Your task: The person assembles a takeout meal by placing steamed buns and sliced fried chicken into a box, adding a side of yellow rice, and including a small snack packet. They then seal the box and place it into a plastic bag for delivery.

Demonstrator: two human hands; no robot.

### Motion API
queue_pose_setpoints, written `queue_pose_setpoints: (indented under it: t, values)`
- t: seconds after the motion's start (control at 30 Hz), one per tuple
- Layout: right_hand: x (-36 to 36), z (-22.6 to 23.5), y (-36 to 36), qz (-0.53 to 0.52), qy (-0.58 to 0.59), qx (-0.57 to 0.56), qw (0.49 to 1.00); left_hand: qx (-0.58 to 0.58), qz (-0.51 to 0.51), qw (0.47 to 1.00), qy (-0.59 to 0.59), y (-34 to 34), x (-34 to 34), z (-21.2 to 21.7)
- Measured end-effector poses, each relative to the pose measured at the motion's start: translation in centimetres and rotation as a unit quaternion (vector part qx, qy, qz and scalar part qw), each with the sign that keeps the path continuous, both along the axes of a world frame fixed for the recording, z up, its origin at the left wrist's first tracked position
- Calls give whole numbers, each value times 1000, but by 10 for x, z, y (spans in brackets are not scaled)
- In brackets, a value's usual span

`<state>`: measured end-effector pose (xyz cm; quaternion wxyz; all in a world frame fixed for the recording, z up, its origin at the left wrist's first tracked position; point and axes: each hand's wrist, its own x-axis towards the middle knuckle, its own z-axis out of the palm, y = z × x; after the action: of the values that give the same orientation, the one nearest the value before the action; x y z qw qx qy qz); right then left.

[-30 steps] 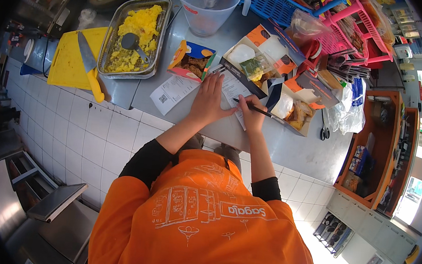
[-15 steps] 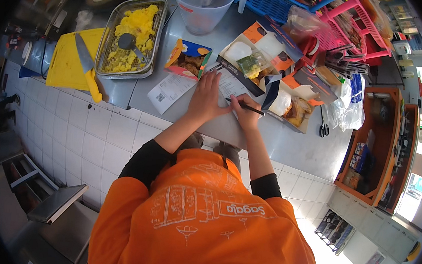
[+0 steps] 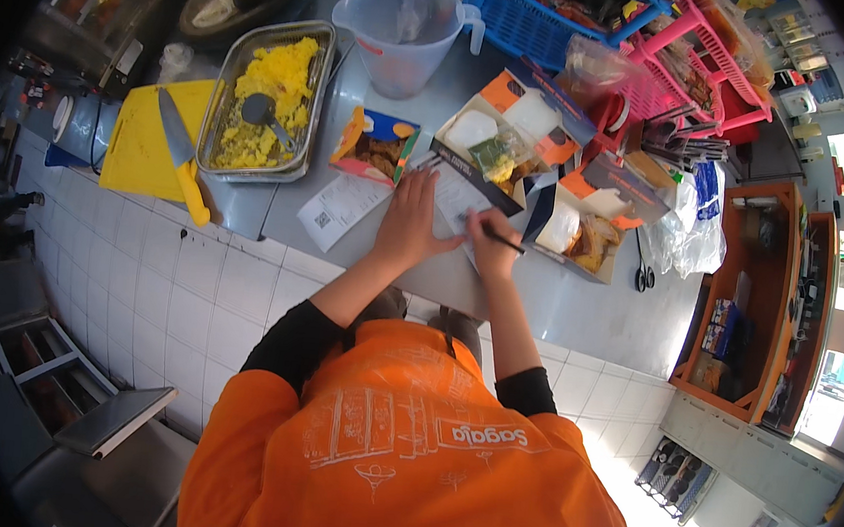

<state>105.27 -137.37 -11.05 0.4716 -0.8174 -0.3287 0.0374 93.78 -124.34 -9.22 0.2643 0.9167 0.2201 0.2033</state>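
Observation:
My right hand point(image 3: 492, 247) grips a black pen point(image 3: 505, 238), its tip over a white paper slip point(image 3: 456, 198) on the steel counter. Flat on the slip's left side lies my left hand point(image 3: 410, 222), fingers stretched out, thumb toward the right hand. Beside it is a second printed slip point(image 3: 339, 208). Just beyond the hands stand an open small box of fried food point(image 3: 383, 153), an open box point(image 3: 477, 186) with a white round portion and a bagged yellow-green item, and another open box point(image 3: 568, 259) holding a white portion and fried pieces.
Left lie a yellow cutting board point(image 3: 131, 143), a knife point(image 3: 179, 147) and a metal tray point(image 3: 249, 173) of yellow food with a dark scoop. A measuring jug point(image 3: 400, 61) and blue basket point(image 3: 524, 16) stand behind. Scissors point(image 3: 642, 273) lie right, near plastic bags point(image 3: 691, 227).
The view has shifted slightly, so the counter sits a little lower. My right hand has tilted the pen at a different angle over the slip; my left hand stays flat.

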Motion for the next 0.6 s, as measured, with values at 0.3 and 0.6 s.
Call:
queue_pose_setpoints:
  t: [0.3,0.6]
  values:
    - [3,-4,-24,-40,31,-1,999,15,-10,1000,13,0,-2,4]
    - [1,5,-26,-92,83,-19,992,23,-21,999,33,0,-3,2]
